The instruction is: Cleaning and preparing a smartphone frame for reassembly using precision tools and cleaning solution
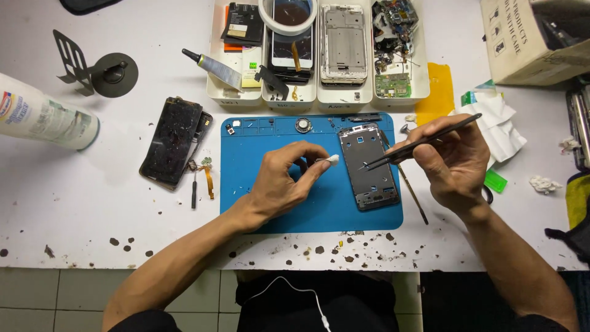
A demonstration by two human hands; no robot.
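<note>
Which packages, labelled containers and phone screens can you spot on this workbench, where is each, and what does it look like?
Cardboard box: top right corner, beige, dark printing.
Bottle: left edge, lying down, white with coloured label.
Broken phone screen: left of the blue mat, black, cracked.
Glue tube: against the tray, silver, black nozzle.

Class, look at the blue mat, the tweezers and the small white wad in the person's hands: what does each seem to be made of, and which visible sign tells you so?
Blue mat: probably silicone or rubber; matte, lying flat, with moulded compartments.
Tweezers in the right hand: likely metal with a black coating; thin, rigid, finely pointed.
White wad pinched by the left hand: seemingly cotton or tissue; soft, irregular, fibrous edge.
</note>
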